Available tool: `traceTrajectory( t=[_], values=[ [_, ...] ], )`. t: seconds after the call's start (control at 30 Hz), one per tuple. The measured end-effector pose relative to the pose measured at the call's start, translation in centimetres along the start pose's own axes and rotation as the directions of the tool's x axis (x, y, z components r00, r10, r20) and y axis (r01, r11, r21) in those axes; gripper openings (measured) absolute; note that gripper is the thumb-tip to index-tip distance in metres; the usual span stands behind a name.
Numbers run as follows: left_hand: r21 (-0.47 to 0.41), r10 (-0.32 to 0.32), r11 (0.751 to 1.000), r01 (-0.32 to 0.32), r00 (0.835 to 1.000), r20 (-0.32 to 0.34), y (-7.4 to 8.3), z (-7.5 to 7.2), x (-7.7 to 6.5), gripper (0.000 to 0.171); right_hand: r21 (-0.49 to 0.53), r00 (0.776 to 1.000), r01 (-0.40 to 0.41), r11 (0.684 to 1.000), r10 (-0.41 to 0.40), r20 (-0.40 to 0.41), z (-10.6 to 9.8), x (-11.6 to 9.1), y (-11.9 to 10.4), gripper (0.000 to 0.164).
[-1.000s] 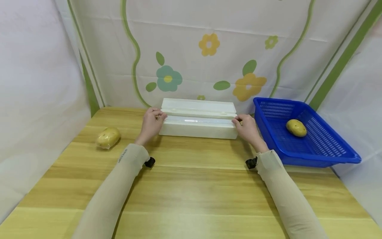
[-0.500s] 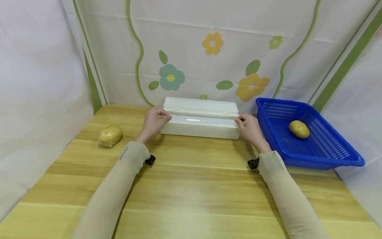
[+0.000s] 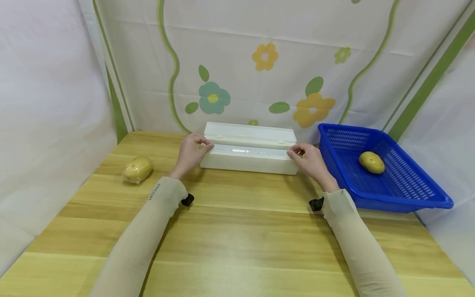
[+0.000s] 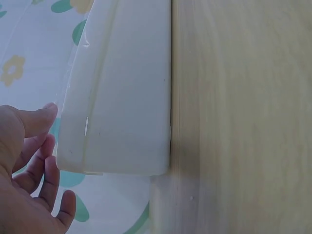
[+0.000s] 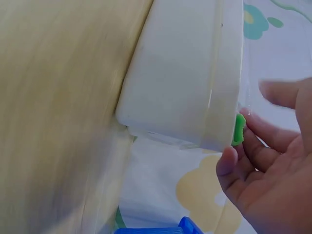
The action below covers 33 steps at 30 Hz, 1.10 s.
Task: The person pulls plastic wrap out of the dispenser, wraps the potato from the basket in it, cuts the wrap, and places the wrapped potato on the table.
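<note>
A long white cling film dispenser [image 3: 248,163] stands at the back of the table, its lid [image 3: 252,131] raised behind it. Clear cling film [image 3: 243,151] lies across its top. My left hand [image 3: 191,154] is at the dispenser's left end, thumb and index finger pinching the film's edge. At the opposite end is my right hand [image 3: 309,161]; its thumb is apart from the fingers in the right wrist view. There, the fingers are right beside a green slider [image 5: 239,129] on the dispenser's edge.
A potato [image 3: 137,169] in clear wrap lies on the wooden table [image 3: 237,243] at left. A blue plastic basket [image 3: 393,202] stands at right, holding another potato [image 3: 372,162]. Behind the table hangs a flower-patterned cloth [image 3: 237,62].
My right hand has shifted slightly left along the dispenser's top. My left hand stays at the left end, and the dispenser stays in place; the head view has shifted slightly.
</note>
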<state>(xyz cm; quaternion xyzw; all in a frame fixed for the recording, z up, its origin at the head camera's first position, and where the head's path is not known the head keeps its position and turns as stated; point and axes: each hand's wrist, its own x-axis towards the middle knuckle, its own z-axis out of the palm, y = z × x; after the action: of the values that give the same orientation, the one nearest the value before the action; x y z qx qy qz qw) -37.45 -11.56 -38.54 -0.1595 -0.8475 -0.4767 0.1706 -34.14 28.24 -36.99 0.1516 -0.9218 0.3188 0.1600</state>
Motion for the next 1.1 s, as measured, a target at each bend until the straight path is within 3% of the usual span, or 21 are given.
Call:
traceTrajectory(
  t=[0.2,0.63,0.87,1.1],
  values=[
    [0.006,-0.007,1.000,0.007,1.000,-0.010,0.0,0.0,0.2,0.013,-0.029,0.999,0.033,0.999,-0.033,-0.007,0.0,0.3,0.4,0.014],
    [-0.002,0.022,1.000,-0.022,0.998,-0.058,0.6,-0.4,0.8,0.013,-0.029,0.973,0.081,0.996,-0.085,-0.215,0.4,0.9,0.2,0.009],
    [0.065,0.047,0.997,-0.044,0.998,-0.042,0.7,-0.8,2.5,0.013,-0.027,0.965,0.039,0.999,-0.044,-0.257,0.0,1.2,0.0,0.013],
    [0.139,0.032,0.990,-0.031,0.999,-0.005,1.1,-1.4,4.6,0.016,-0.013,0.954,-0.030,0.999,0.025,-0.300,-0.1,2.3,-0.5,0.014]
  ],
)
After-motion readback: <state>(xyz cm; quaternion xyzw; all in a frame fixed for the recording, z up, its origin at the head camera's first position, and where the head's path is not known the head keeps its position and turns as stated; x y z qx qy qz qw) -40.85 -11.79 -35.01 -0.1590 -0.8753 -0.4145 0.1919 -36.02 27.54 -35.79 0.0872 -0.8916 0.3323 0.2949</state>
